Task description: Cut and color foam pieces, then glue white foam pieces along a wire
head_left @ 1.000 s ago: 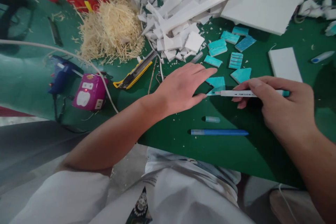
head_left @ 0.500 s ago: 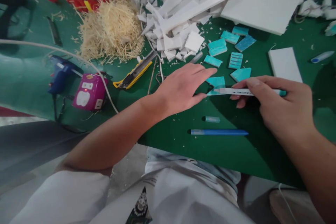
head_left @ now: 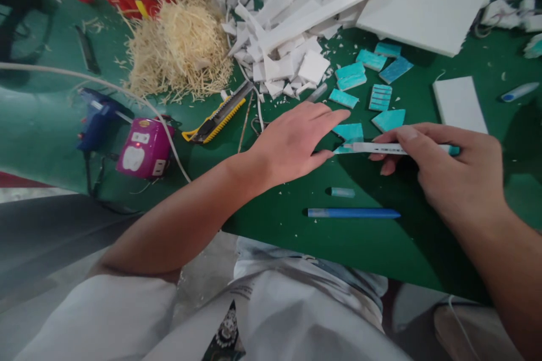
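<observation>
A teal-coloured foam piece (head_left: 353, 132) lies on the green table under my hands. My left hand (head_left: 296, 138) steadies it from the left, thumb at its lower corner and forefinger along its upper edge; part of the piece is hidden by this hand. In my right hand (head_left: 457, 166) is a white marker (head_left: 379, 148) with a teal end, gripped between thumb and fingers. Its tip touches the lower part of the foam piece. Just beyond lie several other teal foam pieces (head_left: 350, 75), one with dark stripes (head_left: 380, 97).
Nearer my body lie a marker cap (head_left: 342, 192) and a blue pen (head_left: 355, 213). To the left are a yellow utility knife (head_left: 218, 115), a magenta power socket (head_left: 146, 148) and a blue glue gun (head_left: 99, 118). White foam scraps (head_left: 282, 62) and straw (head_left: 182, 45) are heaped behind.
The marker and my right hand have shifted very slightly at the foam piece. My left hand stays where it was.
</observation>
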`<state>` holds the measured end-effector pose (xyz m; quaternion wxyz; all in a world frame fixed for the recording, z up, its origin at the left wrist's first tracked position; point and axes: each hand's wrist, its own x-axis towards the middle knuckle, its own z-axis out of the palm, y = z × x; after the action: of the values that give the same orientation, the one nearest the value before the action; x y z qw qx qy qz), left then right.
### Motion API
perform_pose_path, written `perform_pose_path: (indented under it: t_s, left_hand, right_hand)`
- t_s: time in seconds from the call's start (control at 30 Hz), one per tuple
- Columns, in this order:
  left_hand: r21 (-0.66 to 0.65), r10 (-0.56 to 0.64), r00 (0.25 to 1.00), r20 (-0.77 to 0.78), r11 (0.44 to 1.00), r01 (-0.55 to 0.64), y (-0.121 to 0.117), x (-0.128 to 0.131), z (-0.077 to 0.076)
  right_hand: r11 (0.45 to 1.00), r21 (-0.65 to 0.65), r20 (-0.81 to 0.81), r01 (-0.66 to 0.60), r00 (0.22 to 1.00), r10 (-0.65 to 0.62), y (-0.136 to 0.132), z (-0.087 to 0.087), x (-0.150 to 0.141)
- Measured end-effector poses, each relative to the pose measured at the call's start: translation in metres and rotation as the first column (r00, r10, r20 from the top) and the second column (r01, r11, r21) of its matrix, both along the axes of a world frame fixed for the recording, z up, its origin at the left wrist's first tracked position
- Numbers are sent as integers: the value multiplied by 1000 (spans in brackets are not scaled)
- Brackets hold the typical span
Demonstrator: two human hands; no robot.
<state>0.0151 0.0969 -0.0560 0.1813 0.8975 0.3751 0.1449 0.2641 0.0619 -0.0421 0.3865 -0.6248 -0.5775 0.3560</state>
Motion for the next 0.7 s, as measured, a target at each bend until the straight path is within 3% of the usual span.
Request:
perform_pose_path:
  t_s: [0.3, 0.53, 0.7]
  left_hand:
    - [11, -3, 1000, -9, 1000, 3, 0, 1, 1]
    - [6, 22, 1000, -2, 1000, -22, 0, -2, 4]
    - [6, 22, 1000, -6, 1000, -22, 1, -2, 4]
  right_hand:
    - [1000, -10, -27, 8, 1000, -8, 1, 3, -1]
    - [995, -7, -60, 102, 993, -102, 1, 10, -4]
    - [997, -19, -41, 77, 996, -78, 0, 6, -2]
